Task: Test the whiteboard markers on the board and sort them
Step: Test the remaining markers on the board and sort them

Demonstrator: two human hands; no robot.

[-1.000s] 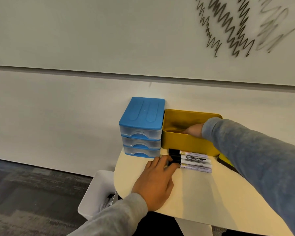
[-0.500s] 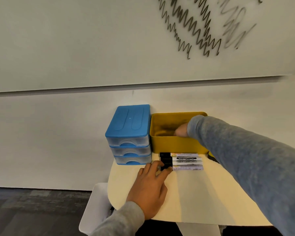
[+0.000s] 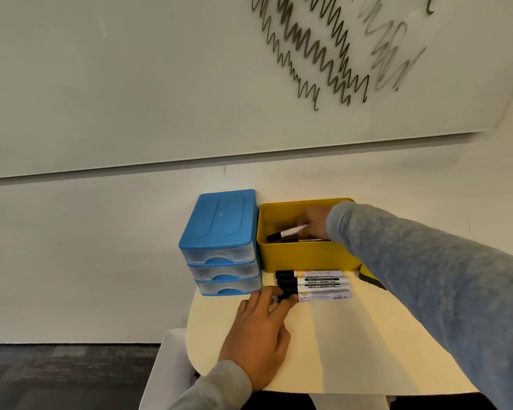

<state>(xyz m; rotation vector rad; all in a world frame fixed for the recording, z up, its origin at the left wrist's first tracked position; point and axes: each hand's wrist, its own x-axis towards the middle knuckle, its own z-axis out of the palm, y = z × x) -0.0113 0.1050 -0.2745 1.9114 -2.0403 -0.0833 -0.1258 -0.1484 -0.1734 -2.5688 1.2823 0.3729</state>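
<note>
So the person's right hand point(image 3: 314, 223) is down inside the open yellow rectangular metal tin point(image 3: 308, 255) at the back of the pale cream rounded bench point(image 3: 353, 344), and its fingers are pinched round a white-barrelled whiteboard marker with a black cap point(image 3: 286, 233), which sits tilted with the cap end pointing left and low inside the tin. There's at least one more dark marker lying on the tin floor under it, hard to make out. Just in front of the tin, four more white markers with black caps point(image 3: 314, 285) lie side by side in a neat row, caps to the left, touching each other. The left hand point(image 3: 258, 335) rests palm-down on the bench, fingers only lightly curled, with the fingertips point(image 3: 290, 298) touching the cap of the nearest marker in the row, not really wrapped round it. Right beside the tin on the left, touching or nearly so, is a small three-drawer plastic organiser with a blue top and clear drawers point(image 3: 222, 247). Above it all, the white wall-mounted whiteboard point(image 3: 131, 84) has a bunch of black zigzag scribbles point(image 3: 314, 51) at upper right, some dark, some faint and grey. A white plastic bin point(image 3: 166, 371) peeks out below the bench's left edge, over dark grey carpet point(image 3: 57, 377).
</note>
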